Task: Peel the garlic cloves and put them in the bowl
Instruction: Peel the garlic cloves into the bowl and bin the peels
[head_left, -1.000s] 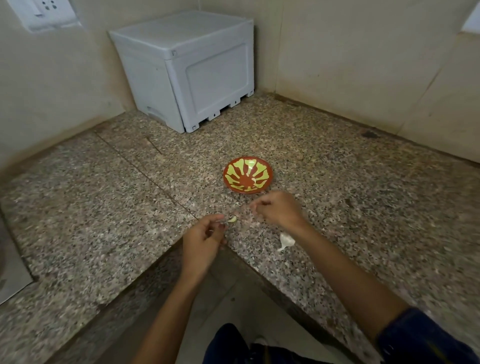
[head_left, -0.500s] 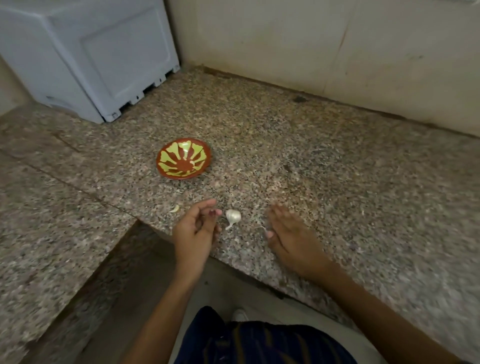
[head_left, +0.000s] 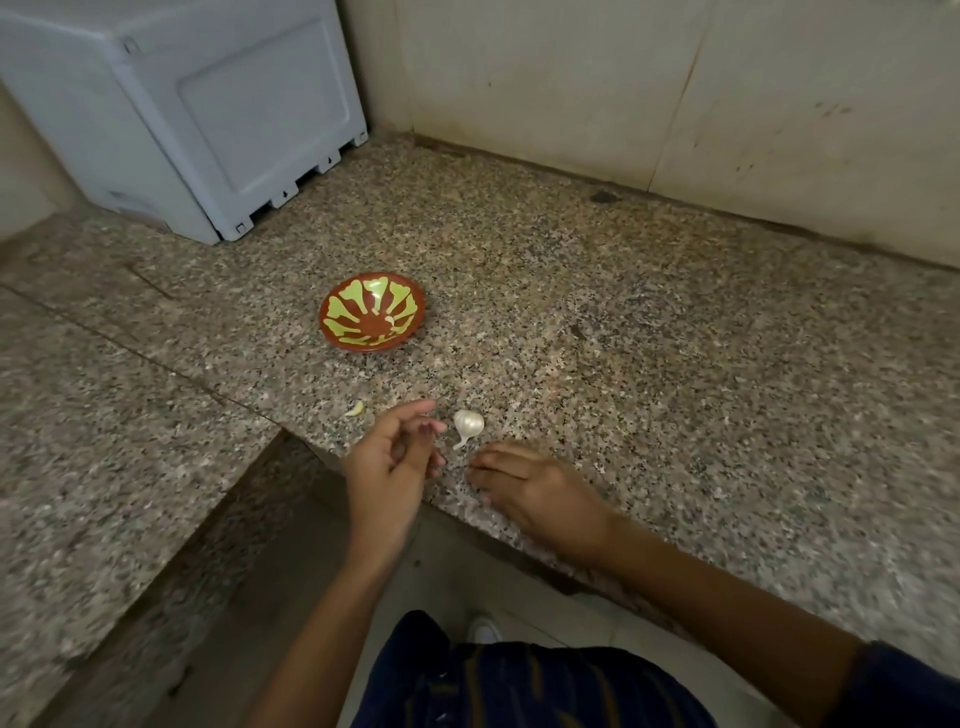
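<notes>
A red-brown bowl with a yellow-green pattern stands on the granite counter; a small pale bit lies inside it. Nearer me, a white garlic bulb lies on the counter between my hands. A pale yellowish garlic piece lies to the left of it. My left hand hovers at the counter's edge just left of the bulb, its fingers loosely curled with nothing visible in them. My right hand rests palm down on the counter, its fingertips just below and right of the bulb.
A light grey plastic box stands at the back left against the wall. The counter makes an inner corner, with a second slab on the left. Its front edge runs right under my hands.
A second ago both hands worked a clove together in front of the bowl. They have since parted, a pale piece lies on the counter, and my right hand has slid left towards the bulb.
</notes>
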